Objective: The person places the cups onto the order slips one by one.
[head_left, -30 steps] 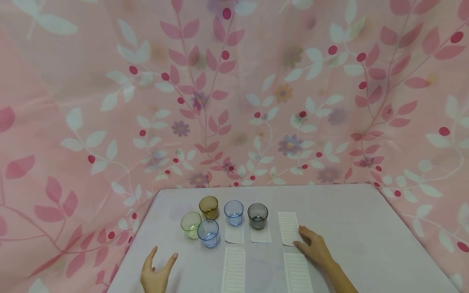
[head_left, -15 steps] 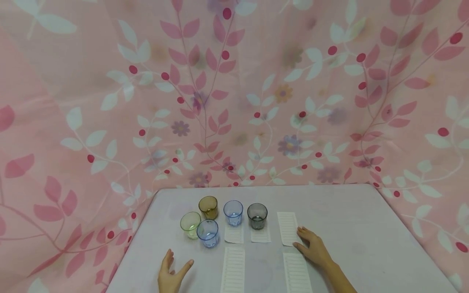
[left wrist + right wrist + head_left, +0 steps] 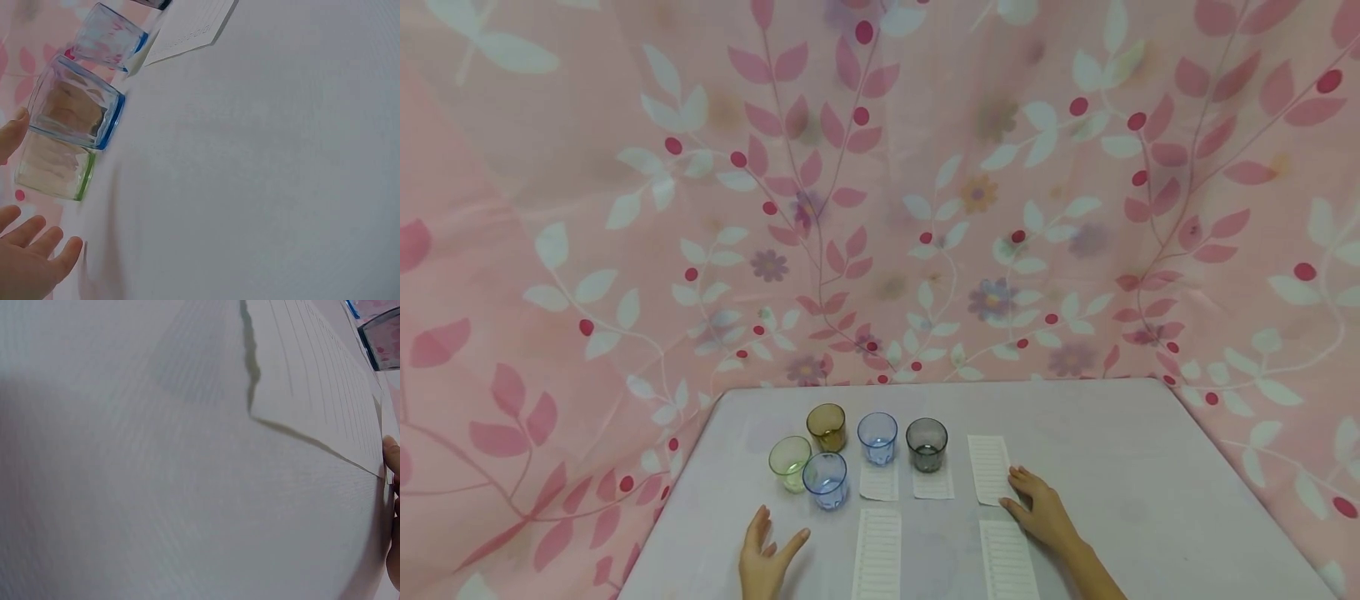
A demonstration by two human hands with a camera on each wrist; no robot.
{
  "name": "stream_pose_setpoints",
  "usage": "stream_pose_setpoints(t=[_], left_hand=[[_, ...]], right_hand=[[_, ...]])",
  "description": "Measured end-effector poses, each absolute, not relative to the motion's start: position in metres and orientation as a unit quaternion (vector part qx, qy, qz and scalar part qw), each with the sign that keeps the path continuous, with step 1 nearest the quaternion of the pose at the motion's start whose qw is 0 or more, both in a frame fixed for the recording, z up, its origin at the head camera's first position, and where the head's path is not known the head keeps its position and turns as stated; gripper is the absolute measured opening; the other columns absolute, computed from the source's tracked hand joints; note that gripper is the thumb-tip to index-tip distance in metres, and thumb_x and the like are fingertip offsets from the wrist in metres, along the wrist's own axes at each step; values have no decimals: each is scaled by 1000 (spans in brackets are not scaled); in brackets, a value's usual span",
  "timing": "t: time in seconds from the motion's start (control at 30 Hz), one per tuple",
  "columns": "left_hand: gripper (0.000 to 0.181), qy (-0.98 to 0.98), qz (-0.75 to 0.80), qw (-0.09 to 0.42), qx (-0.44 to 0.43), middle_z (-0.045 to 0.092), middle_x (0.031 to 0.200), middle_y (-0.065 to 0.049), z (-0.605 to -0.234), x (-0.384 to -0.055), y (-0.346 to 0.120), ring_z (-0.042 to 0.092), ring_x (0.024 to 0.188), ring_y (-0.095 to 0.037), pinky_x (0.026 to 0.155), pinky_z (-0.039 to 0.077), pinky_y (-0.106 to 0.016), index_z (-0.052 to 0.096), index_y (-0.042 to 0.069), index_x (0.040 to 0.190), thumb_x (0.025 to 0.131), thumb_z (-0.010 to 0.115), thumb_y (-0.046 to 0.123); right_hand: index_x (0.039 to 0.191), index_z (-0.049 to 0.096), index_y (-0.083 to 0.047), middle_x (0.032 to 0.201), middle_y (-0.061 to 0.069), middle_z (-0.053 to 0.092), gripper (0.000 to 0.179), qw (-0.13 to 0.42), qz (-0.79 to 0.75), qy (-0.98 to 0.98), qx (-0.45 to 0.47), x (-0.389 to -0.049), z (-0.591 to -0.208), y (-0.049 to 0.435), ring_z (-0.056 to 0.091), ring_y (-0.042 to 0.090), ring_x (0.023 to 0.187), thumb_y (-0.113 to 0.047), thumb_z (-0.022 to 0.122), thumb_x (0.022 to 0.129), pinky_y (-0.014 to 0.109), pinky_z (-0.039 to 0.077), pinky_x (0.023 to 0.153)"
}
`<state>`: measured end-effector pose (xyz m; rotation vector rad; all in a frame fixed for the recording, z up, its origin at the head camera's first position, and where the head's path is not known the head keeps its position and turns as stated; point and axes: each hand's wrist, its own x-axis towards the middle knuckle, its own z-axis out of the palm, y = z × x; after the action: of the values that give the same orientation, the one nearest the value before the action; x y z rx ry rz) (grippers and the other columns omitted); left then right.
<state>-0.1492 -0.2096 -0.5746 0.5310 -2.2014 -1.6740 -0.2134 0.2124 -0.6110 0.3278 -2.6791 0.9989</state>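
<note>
My left hand (image 3: 765,557) hovers at the near left of the table, thumb and fingers spread with nothing between them. Nearest to it stand a blue glass (image 3: 826,482) and a green glass (image 3: 790,464); both also show in the left wrist view, where the blue glass (image 3: 76,103) lies beyond the thumb. An amber glass (image 3: 827,428) stands behind them. My right hand (image 3: 1039,508) rests at the right edge of a lined paper slip (image 3: 990,467), fingers loosely bent and grasping nothing. In the right wrist view only part of that hand (image 3: 394,506) shows.
A second blue glass (image 3: 877,438) and a grey glass (image 3: 927,445) stand at the far ends of two paper slips. Two more lined slips, a left one (image 3: 877,550) and a right one (image 3: 1008,558), lie nearer the front. A floral curtain (image 3: 880,208) hangs behind the white table (image 3: 1150,467).
My left hand has moved right, closer to the blue and green glasses, its fingers still spread. The right hand has stayed beside the paper slip. The glasses have not moved.
</note>
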Motion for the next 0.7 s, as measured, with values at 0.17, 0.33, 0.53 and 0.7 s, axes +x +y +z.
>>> stream_pose_setpoints(t=[0.17,0.33,0.53,0.7], left_hand=[[85,-769,-592,176,168,41,136,-34,-577,-154,-206,39,126,-47,97,38,-61,35,-9,138,70,82,10],[84,-774,-586,179,156,41,135,-35,-580,-158,-204,40,124,-48,96,39,-60,36,-10,137,70,82,9],[84,-773,-593,172,148,41,135,-35,-580,-161,-201,40,124,-49,97,39,-60,35,-9,138,71,82,9],[84,-771,-595,173,147,42,135,-34,-580,-163,-198,42,124,-47,97,40,-58,35,-9,138,70,82,8]], right_hand=[[114,60,12,126,27,55,44,122,344,-925,108,-213,-611,212,46,44,122,-13,74,80,55,36,101],[114,60,12,125,27,55,44,121,346,-924,109,-214,-612,213,46,44,121,-13,74,80,55,36,100],[113,60,13,125,27,55,43,125,349,-922,112,-213,-611,212,47,45,121,-11,74,80,57,36,100],[112,62,11,124,24,57,42,134,344,-922,116,-212,-611,211,48,44,120,-11,74,79,55,37,99]])
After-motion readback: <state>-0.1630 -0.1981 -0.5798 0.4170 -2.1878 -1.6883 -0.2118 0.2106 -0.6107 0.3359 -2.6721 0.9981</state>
